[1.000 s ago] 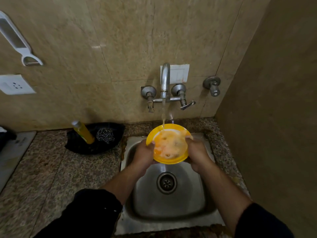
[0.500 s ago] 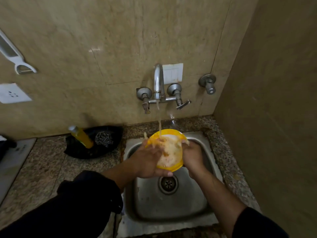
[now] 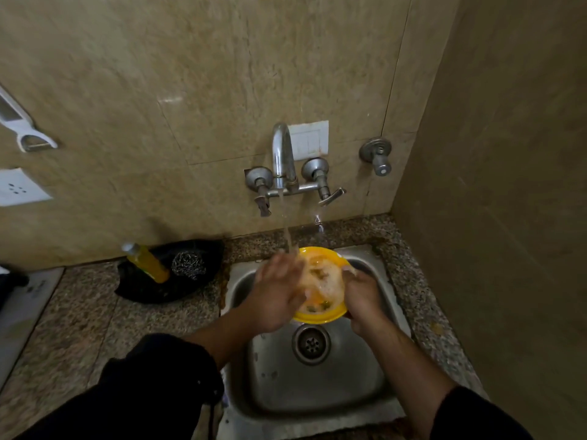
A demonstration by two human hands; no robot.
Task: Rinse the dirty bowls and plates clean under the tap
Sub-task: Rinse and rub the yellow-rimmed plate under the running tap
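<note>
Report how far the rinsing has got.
Done: the tap runs; no clean dish shows. In hand: the right hand grips the bowl over the sink, and the left hand rubs inside. Left: food bits in the bowl; no other dishes in view.

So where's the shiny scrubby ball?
In the head view, the steel scrubber sits on the black sheet left of the sink, just right of the yellow bottle.

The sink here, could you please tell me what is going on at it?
A person is rinsing a yellow bowl under the running tap, over the steel sink. The right hand grips the bowl's right edge; the left hand, fingers straight, presses against its inside. Food residue shows in the bowl, so it is not yet clean.
</note>
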